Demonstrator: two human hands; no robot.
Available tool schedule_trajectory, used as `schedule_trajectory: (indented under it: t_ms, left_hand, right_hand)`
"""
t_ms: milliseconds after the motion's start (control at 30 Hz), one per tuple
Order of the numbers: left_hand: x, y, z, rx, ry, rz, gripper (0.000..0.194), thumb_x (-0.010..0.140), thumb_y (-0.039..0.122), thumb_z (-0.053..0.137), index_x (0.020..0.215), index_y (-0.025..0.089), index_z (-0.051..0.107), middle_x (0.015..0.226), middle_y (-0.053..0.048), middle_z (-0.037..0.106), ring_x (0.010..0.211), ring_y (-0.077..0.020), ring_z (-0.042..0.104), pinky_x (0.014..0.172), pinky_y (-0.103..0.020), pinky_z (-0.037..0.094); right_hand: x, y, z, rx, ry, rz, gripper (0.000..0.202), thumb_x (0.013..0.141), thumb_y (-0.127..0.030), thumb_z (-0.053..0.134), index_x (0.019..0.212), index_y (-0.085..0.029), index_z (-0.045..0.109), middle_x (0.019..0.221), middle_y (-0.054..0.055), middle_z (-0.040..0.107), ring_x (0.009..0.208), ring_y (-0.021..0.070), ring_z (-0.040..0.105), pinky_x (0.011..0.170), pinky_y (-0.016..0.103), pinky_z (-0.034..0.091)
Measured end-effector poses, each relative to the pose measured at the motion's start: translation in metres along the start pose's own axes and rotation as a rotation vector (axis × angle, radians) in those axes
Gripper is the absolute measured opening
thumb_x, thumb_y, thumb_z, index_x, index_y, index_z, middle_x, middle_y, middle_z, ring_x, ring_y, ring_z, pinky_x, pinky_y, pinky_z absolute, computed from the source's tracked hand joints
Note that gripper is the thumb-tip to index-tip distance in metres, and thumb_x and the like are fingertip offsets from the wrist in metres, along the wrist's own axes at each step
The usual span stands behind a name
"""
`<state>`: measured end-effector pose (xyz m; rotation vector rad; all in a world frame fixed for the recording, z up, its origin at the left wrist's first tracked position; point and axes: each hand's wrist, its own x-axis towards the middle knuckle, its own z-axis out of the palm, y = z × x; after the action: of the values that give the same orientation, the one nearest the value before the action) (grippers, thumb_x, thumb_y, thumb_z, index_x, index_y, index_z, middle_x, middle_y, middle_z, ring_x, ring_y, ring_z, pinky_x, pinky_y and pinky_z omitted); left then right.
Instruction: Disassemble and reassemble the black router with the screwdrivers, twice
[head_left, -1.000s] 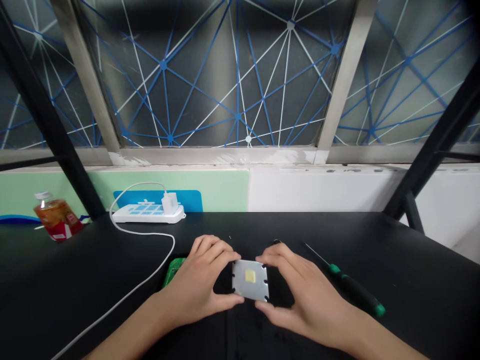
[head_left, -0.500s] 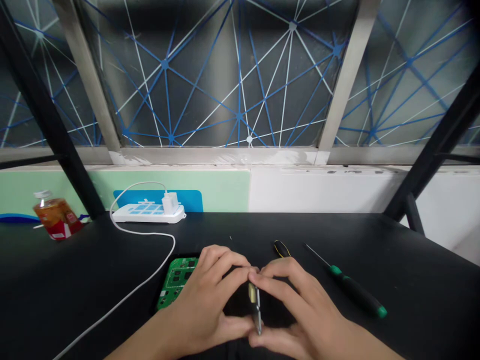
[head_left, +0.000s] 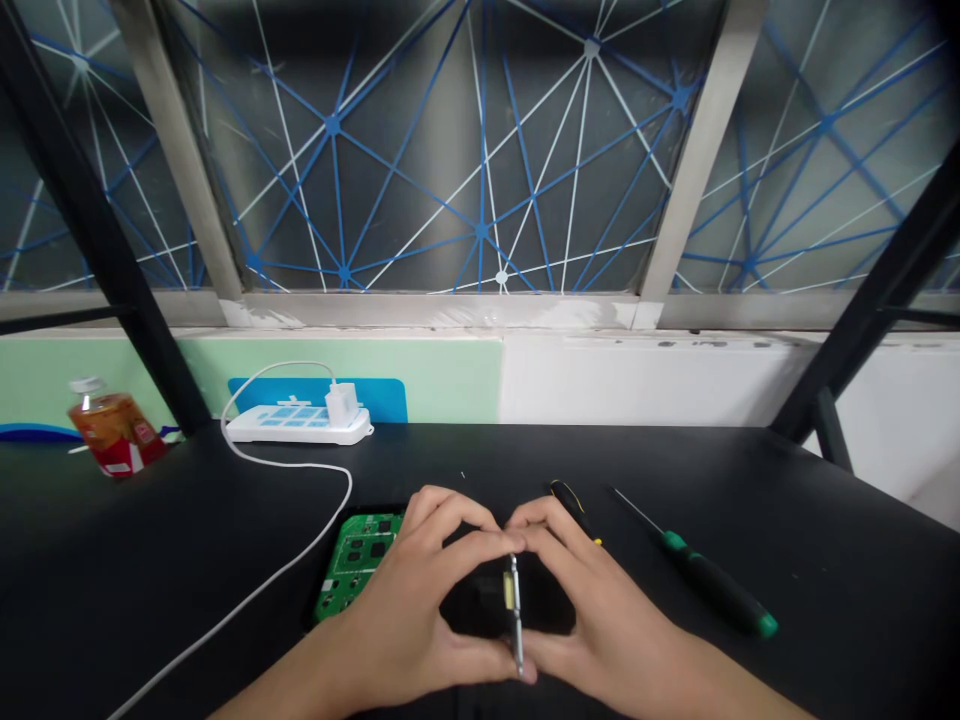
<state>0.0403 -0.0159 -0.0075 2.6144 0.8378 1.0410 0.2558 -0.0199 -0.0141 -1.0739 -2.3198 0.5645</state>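
Observation:
Between my two hands stands a thin flat piece (head_left: 516, 615), seen edge-on, with a silvery edge and a small yellowish block on its left side; its exact kind does not show. My left hand (head_left: 420, 590) pinches it from the left, fingertips at its top and thumb at its bottom. From the right, my right hand (head_left: 592, 590) grips the same piece with fingertips and thumb. Partly behind my left hand lies a green circuit board (head_left: 356, 560) in a black case. Beyond my right hand is a black-and-yellow tool handle (head_left: 571, 505), partly covered.
A green-and-black screwdriver (head_left: 712, 580) lies on the black table (head_left: 847, 560) at the right. A white power strip (head_left: 292, 428) holds a charger plug (head_left: 342, 404), whose white cable (head_left: 285, 567) runs down the left side. A drink bottle (head_left: 116, 430) stands at far left.
My right hand's fingers have shifted up and inward along the piece, uncovering more of the black-and-yellow handle. The piece stands slightly more upright. My left hand has barely moved.

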Motion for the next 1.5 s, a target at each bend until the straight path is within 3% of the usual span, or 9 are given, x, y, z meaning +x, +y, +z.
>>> schedule_trajectory:
  t_ms: [300, 633, 900, 1300, 1500]
  left_hand:
    - [0.004, -0.008, -0.008, 0.027, -0.037, -0.065, 0.059, 0.072, 0.042, 0.085, 0.121, 0.029, 0.055, 0.106, -0.004, 0.057, 0.099, -0.0262, 0.046, 0.085, -0.04, 0.045]
    - [0.003, -0.019, -0.011, 0.085, -0.087, -0.139, 0.054, 0.072, 0.03, 0.084, 0.118, 0.028, 0.056, 0.109, -0.003, 0.055, 0.103, -0.027, 0.046, 0.089, -0.042, 0.042]
    - [0.004, -0.026, -0.011, 0.166, -0.079, -0.128, 0.053, 0.071, 0.031, 0.086, 0.116, 0.025, 0.057, 0.108, -0.003, 0.058, 0.102, -0.0274, 0.046, 0.088, -0.042, 0.039]
    - [0.003, -0.026, -0.01, 0.213, -0.092, -0.114, 0.055, 0.07, 0.036, 0.088, 0.115, 0.024, 0.057, 0.108, -0.004, 0.058, 0.102, -0.0282, 0.046, 0.087, -0.042, 0.04]
    - [0.002, -0.027, -0.009, 0.276, -0.112, -0.057, 0.061, 0.069, 0.039, 0.088, 0.118, 0.022, 0.056, 0.109, -0.005, 0.057, 0.104, -0.0288, 0.047, 0.089, -0.043, 0.04]
  right_hand:
    - [0.001, 0.007, -0.002, -0.04, 0.082, 0.013, 0.052, 0.077, -0.022, 0.071, 0.124, -0.025, 0.052, 0.121, 0.006, 0.047, 0.105, 0.0208, 0.058, 0.093, 0.043, 0.053]
    - [-0.001, 0.014, -0.006, -0.145, 0.14, -0.034, 0.053, 0.08, -0.03, 0.073, 0.128, -0.026, 0.05, 0.121, 0.008, 0.047, 0.109, 0.0235, 0.057, 0.089, 0.043, 0.054]
    - [-0.001, 0.018, -0.01, -0.179, 0.208, -0.114, 0.053, 0.081, -0.03, 0.073, 0.129, -0.027, 0.05, 0.12, 0.008, 0.049, 0.108, 0.0226, 0.058, 0.088, 0.04, 0.055]
    - [-0.002, 0.018, -0.012, -0.124, 0.181, -0.127, 0.051, 0.081, -0.036, 0.074, 0.124, -0.027, 0.049, 0.117, 0.007, 0.05, 0.106, 0.0217, 0.058, 0.088, 0.04, 0.055]
    - [-0.004, 0.016, -0.011, -0.147, 0.237, -0.243, 0.055, 0.081, -0.041, 0.074, 0.126, -0.027, 0.046, 0.113, 0.007, 0.051, 0.104, 0.0221, 0.059, 0.085, 0.038, 0.056]
